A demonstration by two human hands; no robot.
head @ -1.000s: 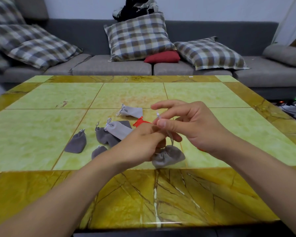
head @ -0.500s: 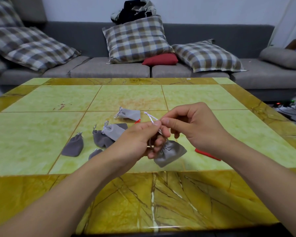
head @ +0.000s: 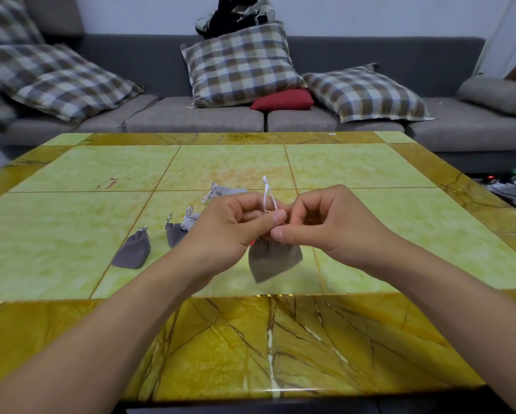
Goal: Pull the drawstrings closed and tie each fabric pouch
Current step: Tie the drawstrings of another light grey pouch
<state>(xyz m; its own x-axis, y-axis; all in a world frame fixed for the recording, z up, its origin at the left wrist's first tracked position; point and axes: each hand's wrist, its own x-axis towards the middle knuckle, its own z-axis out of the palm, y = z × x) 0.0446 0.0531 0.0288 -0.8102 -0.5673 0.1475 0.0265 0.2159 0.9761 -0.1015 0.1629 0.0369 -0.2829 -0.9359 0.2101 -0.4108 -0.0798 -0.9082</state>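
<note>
Both hands, the left hand [head: 230,225] and right hand [head: 325,222], pinched a grey pouch's [head: 273,259] white drawstring [head: 268,194] above a yellow-green marble table [head: 71,243]; a grey sofa [head: 191,115] with plaid cushions [head: 239,64] stood behind.

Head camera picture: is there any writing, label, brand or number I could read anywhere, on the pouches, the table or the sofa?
None: no readable text anywhere.
The grey pouch held by the hands, and the pouches lying on the table, are plain fabric.
The plaid cushions and the sofa show only patterns, no lettering.
</note>
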